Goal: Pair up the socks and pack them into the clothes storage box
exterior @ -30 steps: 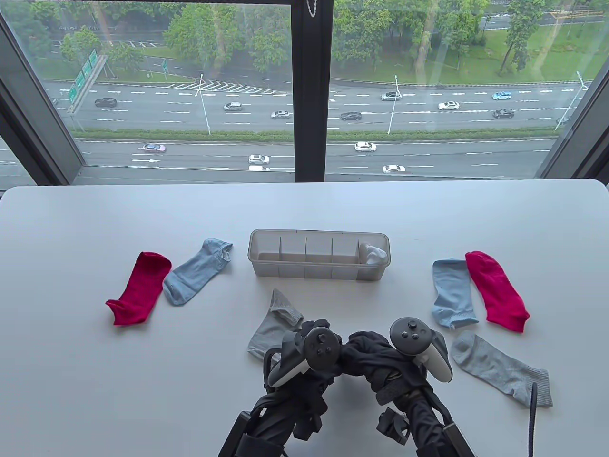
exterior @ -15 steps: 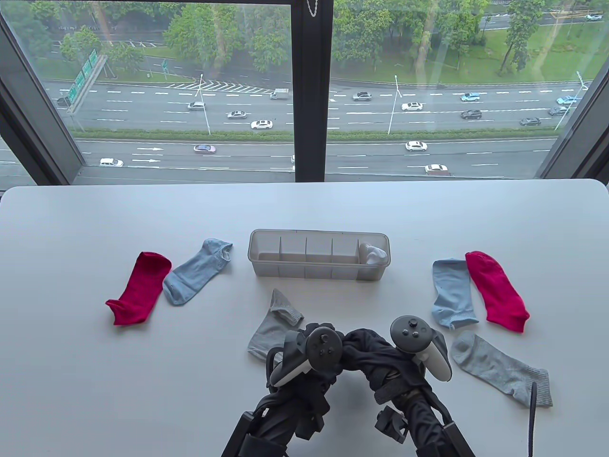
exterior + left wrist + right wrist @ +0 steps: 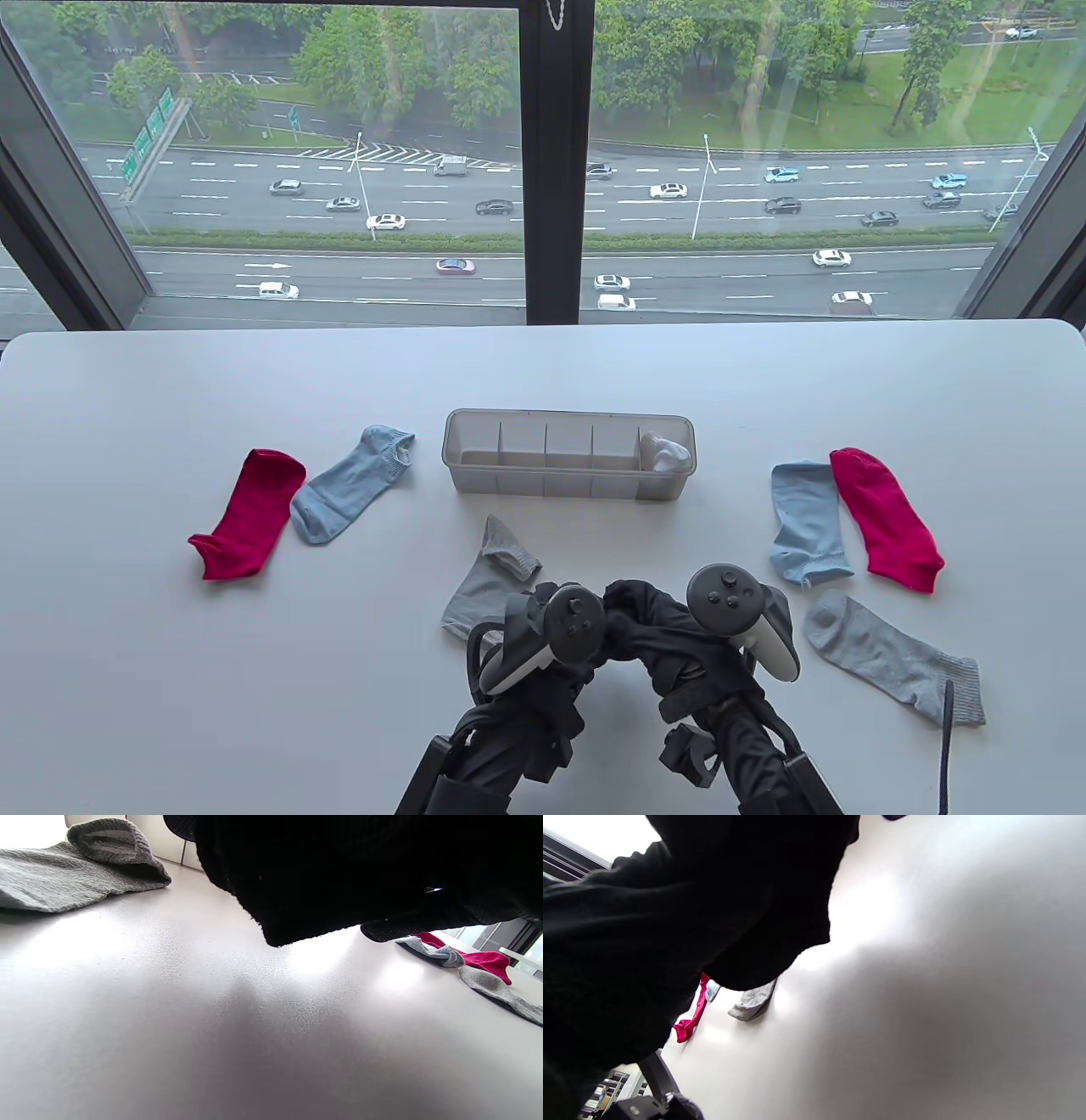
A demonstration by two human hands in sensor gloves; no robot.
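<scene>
A bunched black sock (image 3: 632,615) hangs between my two hands, just above the table near its front edge. My left hand (image 3: 547,594) grips its left end and my right hand (image 3: 691,654) its right end; the trackers hide most fingers. The dark fabric fills the top of the left wrist view (image 3: 339,870) and the right wrist view (image 3: 691,899). Behind it stands the clear storage box (image 3: 475,475), with a rolled white sock pair (image 3: 666,454) in its rightmost compartment. A grey sock (image 3: 488,581) lies just left of my left hand.
On the left lie a red sock (image 3: 250,514) and a light blue sock (image 3: 348,484). On the right lie a light blue sock (image 3: 806,522), a red sock (image 3: 882,518) and a grey sock (image 3: 891,658). A black cable (image 3: 948,747) crosses the front right.
Both hands have shifted slightly left and a little farther from the front edge, with the black sock still between them. The other socks and the box have not moved.
</scene>
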